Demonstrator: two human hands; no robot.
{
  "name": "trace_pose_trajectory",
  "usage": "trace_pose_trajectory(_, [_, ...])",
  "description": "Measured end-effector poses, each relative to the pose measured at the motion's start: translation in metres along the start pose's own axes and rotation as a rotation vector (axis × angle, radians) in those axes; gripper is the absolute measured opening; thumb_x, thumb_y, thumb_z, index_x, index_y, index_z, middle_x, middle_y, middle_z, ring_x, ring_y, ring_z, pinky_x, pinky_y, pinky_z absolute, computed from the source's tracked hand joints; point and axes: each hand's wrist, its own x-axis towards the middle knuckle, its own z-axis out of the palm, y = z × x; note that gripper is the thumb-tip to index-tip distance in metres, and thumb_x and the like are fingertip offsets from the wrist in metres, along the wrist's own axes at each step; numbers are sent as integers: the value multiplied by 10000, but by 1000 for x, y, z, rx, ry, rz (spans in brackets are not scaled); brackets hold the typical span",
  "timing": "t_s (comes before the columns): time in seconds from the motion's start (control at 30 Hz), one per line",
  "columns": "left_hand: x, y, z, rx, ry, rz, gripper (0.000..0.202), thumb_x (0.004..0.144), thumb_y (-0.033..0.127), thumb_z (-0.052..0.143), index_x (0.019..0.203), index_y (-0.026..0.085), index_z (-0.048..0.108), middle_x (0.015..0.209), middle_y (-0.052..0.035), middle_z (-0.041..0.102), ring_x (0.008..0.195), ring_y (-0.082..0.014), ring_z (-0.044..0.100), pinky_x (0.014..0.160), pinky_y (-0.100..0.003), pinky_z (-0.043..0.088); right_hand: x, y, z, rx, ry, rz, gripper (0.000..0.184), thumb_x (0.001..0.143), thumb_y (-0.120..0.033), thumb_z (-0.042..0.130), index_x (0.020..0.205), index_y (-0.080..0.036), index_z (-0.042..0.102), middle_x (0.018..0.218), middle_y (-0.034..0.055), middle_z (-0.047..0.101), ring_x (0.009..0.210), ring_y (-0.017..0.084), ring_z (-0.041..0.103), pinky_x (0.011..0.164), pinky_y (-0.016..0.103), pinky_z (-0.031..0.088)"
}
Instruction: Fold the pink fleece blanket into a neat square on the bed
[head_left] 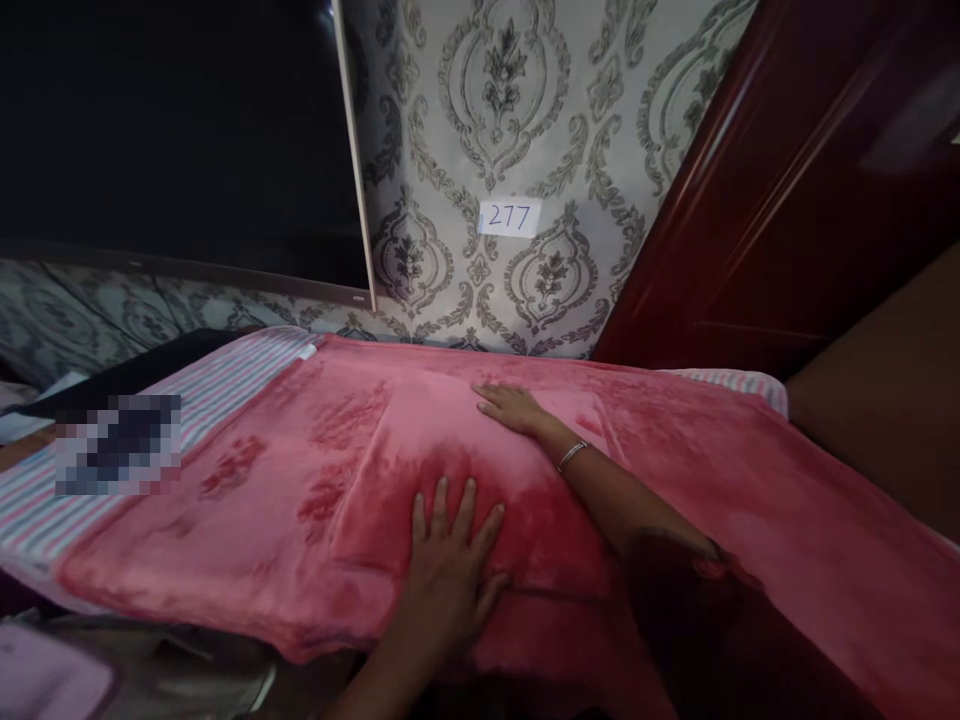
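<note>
A pale wall [465, 170] with a grey scroll pattern fills the background at 12 o'clock. Below it a pink-and-red plush blanket [750, 490] spreads from 8 o'clock round to 4 o'clock. A dark screen [180, 140] takes up 10 o'clock, and a glossy dark red panelled surface [787, 180] stands at 2 o'clock. Striped cloth [225, 385] shows along the blanket's edge toward 9 o'clock. A folded plush section [525, 490] lies on the blanket at 6 o'clock, under both hands; whether it is a separate piece I cannot tell. The left hand [448, 550], at 6 o'clock, presses flat on its near part, fingers spread apart. The right hand [516, 408], just off centre toward 5 o'clock, rests flat on its far part, fingers extended, holding nothing. A paper label [510, 217] reading "277" is on the wall at 12 o'clock; a thin bracelet [571, 456] circles the right wrist.
</note>
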Motion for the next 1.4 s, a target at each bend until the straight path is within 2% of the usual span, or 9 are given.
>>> trace_pose_trajectory(0.27, [-2,-2,3,-19,11,3,765,844,390,683,1559,348,412,1674,-103,295,1534,-445,161,1196,-676,79,8,6,13,2,73,21,660,1025,-644,235,1611,-348,304,1660,11,307,1525,300,288,1225,538,246])
trace_pose_trajectory(0.4, [-1,0,2,-28,1,-8,787,837,405,699,1563,357,398,1662,-113,318,1521,-453,196,1178,-692,134,3,0,4,-14,38,36,633,1046,-585,248,1620,-320,282,1669,37,285,1533,278,273,1231,530,233])
trace_pose_trajectory(0.53, [-1,-7,-8,-29,4,13,782,840,449,702,1557,337,410,1650,-113,345,1512,-439,236,1179,-694,167,-4,-23,-12,-29,50,88,627,1054,-557,266,1633,-319,226,1701,53,170,1563,319,160,1221,617,186])
trace_pose_trajectory(0.63, [-5,-24,-19,16,27,-13,692,893,423,637,1542,289,442,1627,-126,387,1503,-398,288,1203,-680,137,-16,-58,-16,-50,109,-100,600,1058,-544,273,1627,-355,230,1707,31,143,1573,319,96,1229,635,109])
trace_pose_trajectory(0.77, [-13,-52,-22,80,86,-122,589,916,406,604,1492,306,524,1623,-120,396,1513,-415,265,1207,-677,117,-25,-108,-3,-39,5,-454,570,1061,-556,274,1607,-390,274,1702,16,170,1574,312,90,1225,636,114])
trace_pose_trajectory(0.87, [-20,-61,-13,78,106,-166,565,908,452,616,1462,354,558,1632,-108,381,1511,-434,262,1188,-673,164,-14,-125,7,-59,-25,-540,588,1054,-573,301,1609,-379,274,1700,25,177,1570,324,105,1218,650,113])
trace_pose_trajectory(1.03, [-23,-59,-7,71,85,-189,582,900,478,618,1468,371,548,1629,-96,392,1504,-419,284,1186,-648,180,33,-115,6,-51,-42,-388,613,1036,-582,361,1605,-365,295,1702,-3,168,1569,340,99,1225,649,77])
trace_pose_trajectory(1.17, [-21,-59,-11,66,78,-181,594,884,431,633,1469,369,547,1631,-94,389,1507,-411,278,1180,-636,197,65,-101,5,73,-70,-260,612,1032,-602,324,1605,-390,284,1707,-23,153,1560,338,152,1230,637,116])
trace_pose_trajectory(1.4, [-22,-62,-9,85,71,-170,599,888,381,620,1481,346,537,1640,-104,370,1520,-414,252,1179,-646,205,85,-89,16,172,-37,-206,640,1019,-644,325,1602,-380,307,1679,-28,264,1561,287,176,1261,538,128])
